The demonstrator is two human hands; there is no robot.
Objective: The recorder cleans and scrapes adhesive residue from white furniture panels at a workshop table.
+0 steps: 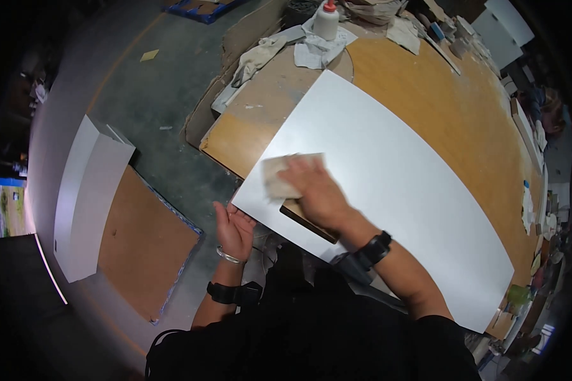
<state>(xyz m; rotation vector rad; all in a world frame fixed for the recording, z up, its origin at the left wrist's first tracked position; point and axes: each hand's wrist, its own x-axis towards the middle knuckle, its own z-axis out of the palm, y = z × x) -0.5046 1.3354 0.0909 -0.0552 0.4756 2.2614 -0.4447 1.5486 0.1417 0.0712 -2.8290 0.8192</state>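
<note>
A large white panel (394, 184) lies on a wooden workbench (457, 108), its near corner jutting over the bench edge. My right hand (318, 190) presses flat on a pale cloth (274, 173) near that corner of the panel. A dark notch shows in the panel's near edge just below this hand. My left hand (234, 228) is at the panel's near left edge, palm up with fingers against the edge, holding nothing else. Both wrists wear dark bands, and the left also has a silver bracelet.
A white glue bottle (326, 20) and crumpled rags (260, 54) sit at the bench's far end. White boards (86, 197) and a brown board (143, 244) lie on the grey floor at left. Cluttered small items line the bench's right side.
</note>
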